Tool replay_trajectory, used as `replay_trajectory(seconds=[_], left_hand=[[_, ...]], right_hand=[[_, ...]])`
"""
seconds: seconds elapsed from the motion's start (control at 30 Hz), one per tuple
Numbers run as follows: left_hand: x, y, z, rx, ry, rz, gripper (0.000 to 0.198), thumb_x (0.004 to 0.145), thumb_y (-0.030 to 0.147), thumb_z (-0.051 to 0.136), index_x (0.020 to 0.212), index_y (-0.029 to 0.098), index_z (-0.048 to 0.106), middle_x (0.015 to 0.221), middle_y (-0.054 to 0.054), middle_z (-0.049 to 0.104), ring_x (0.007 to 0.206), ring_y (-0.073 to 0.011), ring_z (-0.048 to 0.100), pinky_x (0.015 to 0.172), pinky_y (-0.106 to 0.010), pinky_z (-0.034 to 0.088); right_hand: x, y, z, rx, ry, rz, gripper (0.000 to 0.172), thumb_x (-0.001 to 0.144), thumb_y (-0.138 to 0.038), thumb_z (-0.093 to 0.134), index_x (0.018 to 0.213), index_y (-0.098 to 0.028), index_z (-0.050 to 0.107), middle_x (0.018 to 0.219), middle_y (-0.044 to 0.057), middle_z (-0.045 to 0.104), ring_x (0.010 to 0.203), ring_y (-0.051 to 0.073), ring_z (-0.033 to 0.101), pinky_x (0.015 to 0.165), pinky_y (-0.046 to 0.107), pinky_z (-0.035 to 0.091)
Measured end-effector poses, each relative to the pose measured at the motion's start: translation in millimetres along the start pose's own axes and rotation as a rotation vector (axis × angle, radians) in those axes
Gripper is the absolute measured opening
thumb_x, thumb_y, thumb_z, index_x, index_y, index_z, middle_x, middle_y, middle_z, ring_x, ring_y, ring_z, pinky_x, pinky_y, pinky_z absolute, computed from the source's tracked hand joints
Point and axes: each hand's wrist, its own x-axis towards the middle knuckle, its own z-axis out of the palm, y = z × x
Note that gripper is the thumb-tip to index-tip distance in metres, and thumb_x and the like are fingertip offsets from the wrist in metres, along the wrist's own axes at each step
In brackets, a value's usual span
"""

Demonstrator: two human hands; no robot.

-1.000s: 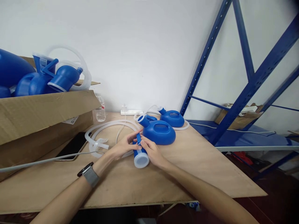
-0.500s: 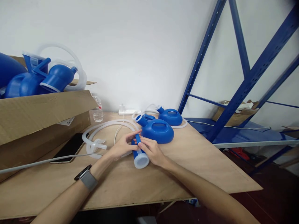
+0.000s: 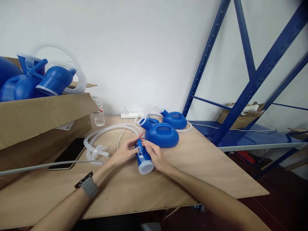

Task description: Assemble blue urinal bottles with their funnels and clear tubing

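Two blue flat bottles on the plywood table (image 3: 204, 175): the nearer bottle (image 3: 161, 137) and the farther bottle (image 3: 175, 120), one behind the other, close to the wall. One blue funnel piece (image 3: 143, 159) with a white rim lies just in front of the nearer bottle, rim toward the person. Both hands are on it.

Left hand (image 3: 124, 152), with one watch (image 3: 86, 184) on the wrist, has thumb and fingers pinched narrow on the piece's upper end. Right hand (image 3: 156, 156) has its fingers curled close along the right side, gripping it.

One coil of clear tube (image 3: 108, 129) lies left of the hands, with one phone (image 3: 65, 154) beside it. One water bottle (image 3: 98, 113) and one power strip (image 3: 131, 115) stand by the wall. One cardboard box (image 3: 36, 120) at left is heaped with more blue parts, count unclear.
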Motion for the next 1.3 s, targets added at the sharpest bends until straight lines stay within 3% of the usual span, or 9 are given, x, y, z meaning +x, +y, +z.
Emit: replay_trajectory(seconds=[0.1, 0.3, 0.43, 0.6, 0.77, 0.87, 1.07, 1.3], left_hand=[[0, 1, 1.2, 0.007, 0.031, -0.002, 0.08, 0.075, 0.045, 0.084, 0.146, 0.021, 0.057, 0.13, -0.011, 0.072, 0.129, -0.0313, 0.06, 0.114, -0.048, 0.042], [-1, -1, 3.8, 0.041, 0.034, -0.033, 0.077, 0.077, 0.036, 0.079, 0.148, 0.021, 0.054, 0.133, -0.01, 0.07, 0.13, -0.0299, 0.059, 0.118, -0.048, 0.038], [-6, 3, -1.7, 0.022, -0.014, -0.103, 0.077, 0.081, 0.037, 0.073, 0.153, 0.026, 0.047, 0.143, -0.008, 0.064, 0.137, -0.0311, 0.053, 0.117, -0.049, 0.037], [-13, 7, -8.3, -0.028, -0.061, -0.138, 0.072, 0.091, 0.052, 0.061, 0.156, 0.029, 0.042, 0.158, -0.009, 0.049, 0.143, -0.0347, 0.046, 0.114, -0.051, 0.041], [-7, 5, -1.6, 0.074, -0.024, -0.067, 0.084, 0.083, 0.052, 0.075, 0.156, 0.024, 0.043, 0.147, -0.009, 0.061, 0.144, -0.0314, 0.046, 0.121, -0.048, 0.032], [-5, 5, 1.5, 0.104, 0.011, -0.073, 0.081, 0.084, 0.052, 0.074, 0.154, 0.024, 0.046, 0.148, -0.009, 0.06, 0.142, -0.0308, 0.048, 0.121, -0.048, 0.033], [-7, 8, 1.0, 0.154, 0.037, -0.06, 0.074, 0.085, 0.054, 0.07, 0.15, 0.024, 0.053, 0.152, -0.009, 0.056, 0.141, -0.0347, 0.048, 0.116, -0.05, 0.04], [-8, 15, 1.7, 0.173, 0.018, -0.066, 0.074, 0.088, 0.054, 0.066, 0.153, 0.023, 0.048, 0.149, -0.01, 0.059, 0.137, -0.0327, 0.053, 0.114, -0.047, 0.042]], right_hand=[[0, 0, 0, 0.049, -0.036, 0.015, 0.048, 0.091, -0.064, 0.062, 0.11, -0.023, 0.076, 0.133, 0.01, 0.069, 0.137, 0.03, 0.054, 0.119, 0.046, 0.036], [1, 5, 3, 0.17, 0.011, 0.158, 0.047, 0.072, -0.053, 0.084, 0.105, -0.021, 0.076, 0.13, 0.011, 0.071, 0.129, 0.032, 0.06, 0.114, 0.048, 0.043], [1, 3, 4, 0.225, 0.018, 0.207, 0.044, 0.073, -0.048, 0.083, 0.107, -0.021, 0.077, 0.129, 0.01, 0.072, 0.131, 0.033, 0.059, 0.114, 0.05, 0.042], [0, 2, 3, 0.241, 0.046, 0.224, 0.039, 0.071, -0.04, 0.083, 0.105, -0.022, 0.079, 0.133, 0.009, 0.07, 0.137, 0.034, 0.054, 0.117, 0.051, 0.039], [0, 5, 4, 0.238, 0.057, 0.236, 0.042, 0.071, -0.035, 0.08, 0.111, -0.022, 0.078, 0.137, 0.009, 0.068, 0.137, 0.033, 0.055, 0.116, 0.051, 0.041], [-1, 7, 5, 0.22, 0.041, 0.225, 0.041, 0.072, -0.033, 0.078, 0.112, -0.024, 0.078, 0.14, 0.008, 0.066, 0.138, 0.032, 0.054, 0.116, 0.052, 0.041], [-2, 9, 5, 0.208, -0.006, 0.166, 0.039, 0.075, -0.043, 0.083, 0.109, -0.025, 0.078, 0.142, 0.008, 0.064, 0.145, 0.032, 0.046, 0.122, 0.051, 0.032], [-4, -1, 3, 0.187, 0.002, 0.166, 0.043, 0.083, -0.055, 0.076, 0.114, -0.025, 0.076, 0.145, 0.01, 0.062, 0.143, 0.031, 0.047, 0.119, 0.048, 0.035]])
